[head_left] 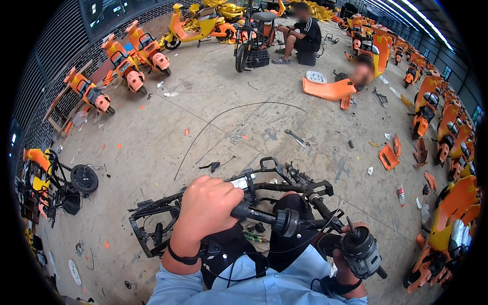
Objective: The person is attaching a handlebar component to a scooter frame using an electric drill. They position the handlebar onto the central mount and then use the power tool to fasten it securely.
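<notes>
Black handle (261, 216): where is it, and how are your hands?

In front of me, near the metal frame (321, 206). My left hand (211, 206) is closed round its end; my right hand (344, 266) curls round a grey part (362, 251) hiding most of its fingers.

Handling advice?

Steady both, I'd judge, supporting the grey part from below.

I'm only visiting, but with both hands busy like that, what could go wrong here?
First, the grey-and-black cylindrical part might slip and knock the black frame, since only the right hand seems to hold it. Second, with the left hand wrapped round the black handle, there may be no free hand to catch it. Third, someone could trip on the wrench or the long thin cable on the floor.
</notes>
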`<control>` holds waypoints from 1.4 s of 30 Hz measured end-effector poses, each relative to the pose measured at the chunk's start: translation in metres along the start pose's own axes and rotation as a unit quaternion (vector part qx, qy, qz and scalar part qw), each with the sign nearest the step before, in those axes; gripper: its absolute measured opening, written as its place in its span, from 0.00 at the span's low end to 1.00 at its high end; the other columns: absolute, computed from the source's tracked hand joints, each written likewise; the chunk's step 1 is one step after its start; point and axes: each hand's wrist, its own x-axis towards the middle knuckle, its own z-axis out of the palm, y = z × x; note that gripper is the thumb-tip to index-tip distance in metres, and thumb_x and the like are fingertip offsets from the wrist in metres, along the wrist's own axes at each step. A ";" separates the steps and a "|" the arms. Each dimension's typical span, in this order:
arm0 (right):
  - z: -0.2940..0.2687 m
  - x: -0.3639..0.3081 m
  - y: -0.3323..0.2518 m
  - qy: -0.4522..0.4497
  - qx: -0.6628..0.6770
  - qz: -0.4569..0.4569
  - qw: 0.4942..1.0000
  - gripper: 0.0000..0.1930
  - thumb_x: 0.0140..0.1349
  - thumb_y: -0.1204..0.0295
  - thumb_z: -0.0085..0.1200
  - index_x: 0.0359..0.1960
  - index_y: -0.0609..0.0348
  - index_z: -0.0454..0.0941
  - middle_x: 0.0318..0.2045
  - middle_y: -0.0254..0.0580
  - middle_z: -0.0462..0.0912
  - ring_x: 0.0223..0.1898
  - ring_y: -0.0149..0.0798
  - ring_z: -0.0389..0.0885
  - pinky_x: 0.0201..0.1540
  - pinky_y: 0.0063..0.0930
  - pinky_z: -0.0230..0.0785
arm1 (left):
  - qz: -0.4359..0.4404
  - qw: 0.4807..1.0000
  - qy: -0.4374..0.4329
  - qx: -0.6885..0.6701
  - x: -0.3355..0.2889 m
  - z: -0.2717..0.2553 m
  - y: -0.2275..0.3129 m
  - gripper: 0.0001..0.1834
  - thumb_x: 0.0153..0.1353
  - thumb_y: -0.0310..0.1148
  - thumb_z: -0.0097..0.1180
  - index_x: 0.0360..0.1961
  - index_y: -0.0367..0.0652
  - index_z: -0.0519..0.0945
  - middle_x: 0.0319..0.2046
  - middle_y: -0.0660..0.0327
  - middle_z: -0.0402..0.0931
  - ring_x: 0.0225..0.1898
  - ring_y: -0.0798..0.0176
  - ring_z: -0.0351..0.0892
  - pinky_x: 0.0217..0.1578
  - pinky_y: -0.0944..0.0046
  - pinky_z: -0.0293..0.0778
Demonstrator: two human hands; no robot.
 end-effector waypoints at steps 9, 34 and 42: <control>0.000 0.000 0.001 -0.001 -0.006 -0.002 1.000 0.22 0.47 0.58 0.69 0.38 0.60 0.77 0.35 0.39 0.76 0.30 0.36 0.79 0.36 0.28 0.71 | -0.009 1.000 -0.024 0.002 0.000 -0.003 0.002 0.16 0.27 0.30 0.68 0.22 0.49 0.76 0.21 0.66 0.74 0.29 0.58 0.77 0.31 0.58 0.69; 0.000 -0.001 0.000 0.000 -0.013 0.012 1.000 0.24 0.46 0.57 0.69 0.38 0.60 0.78 0.33 0.40 0.77 0.29 0.38 0.79 0.35 0.30 0.72 | -0.003 1.000 -0.018 0.005 0.000 -0.004 0.003 0.16 0.27 0.30 0.67 0.22 0.49 0.75 0.21 0.66 0.73 0.28 0.58 0.77 0.30 0.58 0.69; 0.000 -0.002 0.006 0.006 -0.036 -0.012 0.999 0.24 0.46 0.55 0.69 0.38 0.60 0.78 0.33 0.40 0.77 0.28 0.39 0.79 0.35 0.30 0.72 | 0.009 1.000 0.021 0.010 -0.001 0.002 0.000 0.13 0.31 0.35 0.66 0.20 0.50 0.73 0.17 0.66 0.71 0.23 0.58 0.74 0.27 0.58 0.64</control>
